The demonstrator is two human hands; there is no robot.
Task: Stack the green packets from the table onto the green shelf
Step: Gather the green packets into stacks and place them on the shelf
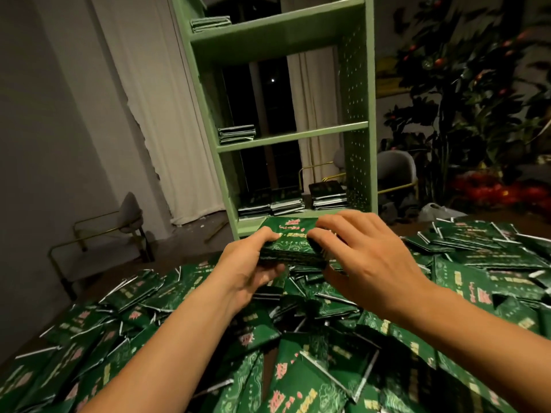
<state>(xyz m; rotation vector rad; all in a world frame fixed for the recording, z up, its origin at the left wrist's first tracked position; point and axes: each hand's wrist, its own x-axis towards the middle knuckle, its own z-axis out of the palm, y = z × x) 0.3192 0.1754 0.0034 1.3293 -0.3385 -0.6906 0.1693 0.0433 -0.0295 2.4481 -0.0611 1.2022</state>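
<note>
A stack of green packets (288, 237) is held above the table between both hands. My left hand (249, 265) grips its left end, thumb on top. My right hand (366, 254) clasps its right end, fingers spread over the top. A large heap of loose green packets (298, 353) covers the table below. Straight ahead stands the green shelf (293, 135). On the bottom board sit three piles of packets (293, 202), on the middle board a small pile (236, 134), and on the upper board another pile (210, 24).
A grey chair with a brass frame (110, 231) stands on the floor at left. White curtains (155, 114) hang behind the shelf. A second chair (395, 171) and a tall plant with red fruit (465, 93) are at right.
</note>
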